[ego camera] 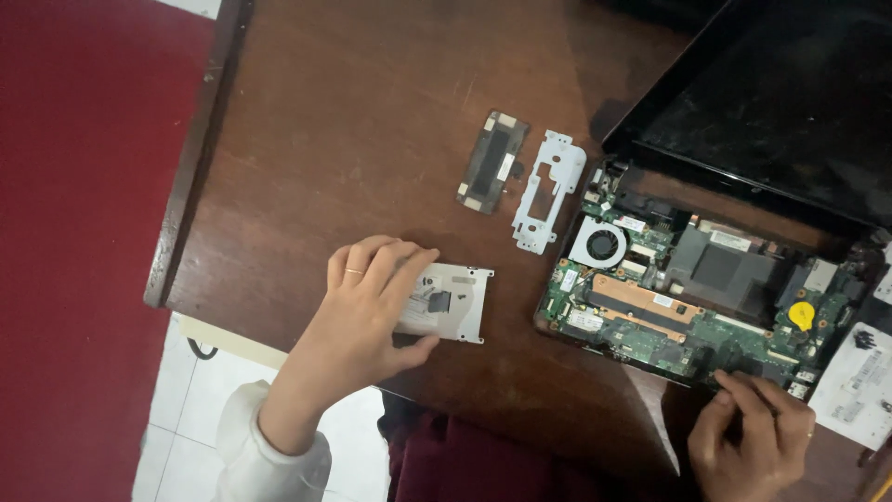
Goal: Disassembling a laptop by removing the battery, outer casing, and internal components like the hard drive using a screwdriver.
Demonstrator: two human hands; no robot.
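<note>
Left hand (pixel 372 297), lower centre, fingers closed around a flat silver metal drive bracket (pixel 446 302) on the brown wooden worktop (pixel 353 121). Right hand (pixel 748 437), lower right, fingers curled, pinching the exposed green laptop circuit board (pixel 678 307) edge.

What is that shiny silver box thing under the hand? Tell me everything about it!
The silver box is a flat, rectangular metal piece, like a drive in a thin bracket with small screw tabs at its corners. Its top shows a pale label and a dark square patch. It lies flat on the brown wooden table, left of the opened laptop. The left hand covers its left part, fingers on top, thumb at the near edge.
</note>
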